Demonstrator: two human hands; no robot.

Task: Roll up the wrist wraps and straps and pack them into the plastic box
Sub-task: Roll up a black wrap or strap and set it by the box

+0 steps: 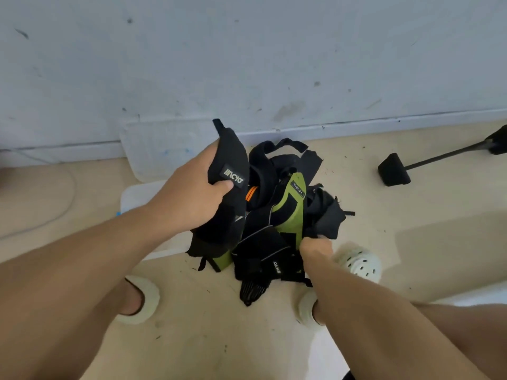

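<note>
A tangled heap of wrist wraps and straps (277,215), black with one green piece, is piled on the beige floor (411,215) near the wall edge, presumably dumped there for sorting. A black wrap (227,187) with a white logo patch is gripped by the left hand (192,198), fingers curled behind it and thumb pressed on its front, and is held above the heap, judged to be singled out for rolling. The heap's near side is gripped by the right hand (315,246), fingers buried in fabric, likely to pin the rest down. The clear plastic box (153,154) stands against the wall, just left of the heap, kept within reach; a white lid (140,196) lies before it
</note>
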